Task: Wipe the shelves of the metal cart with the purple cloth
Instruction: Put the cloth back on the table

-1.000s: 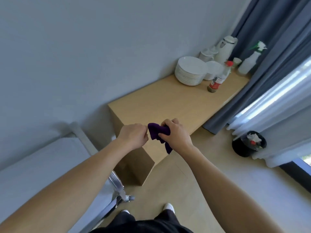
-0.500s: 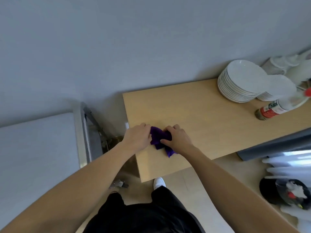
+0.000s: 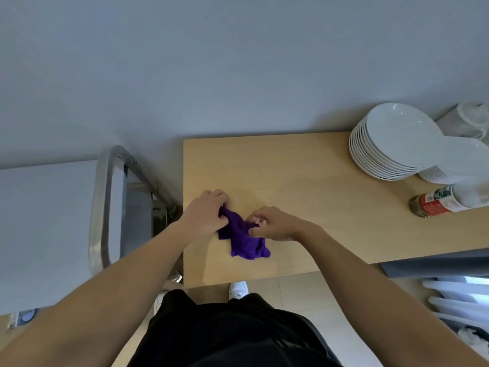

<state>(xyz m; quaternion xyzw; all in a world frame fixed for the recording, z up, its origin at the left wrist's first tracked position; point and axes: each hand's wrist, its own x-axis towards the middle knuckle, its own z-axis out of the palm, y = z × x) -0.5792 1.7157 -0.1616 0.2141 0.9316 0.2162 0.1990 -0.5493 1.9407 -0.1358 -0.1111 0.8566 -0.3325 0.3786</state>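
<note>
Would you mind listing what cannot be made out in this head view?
- Metal cart: its lower shelves hide under the top shelf, and the frame's left edge cuts it off.
- Purple cloth: its upper corners sit under the left hand and right hand.
- Bottle: its label is blurred.
- Items behind the plates: cut off at the right edge.

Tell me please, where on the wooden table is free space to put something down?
The wooden table is bare between the purple cloth and the stack of white plates, and along the wall edge. The right end is crowded: plates and a spice bottle. The left hand and right hand occupy the front left.
</note>
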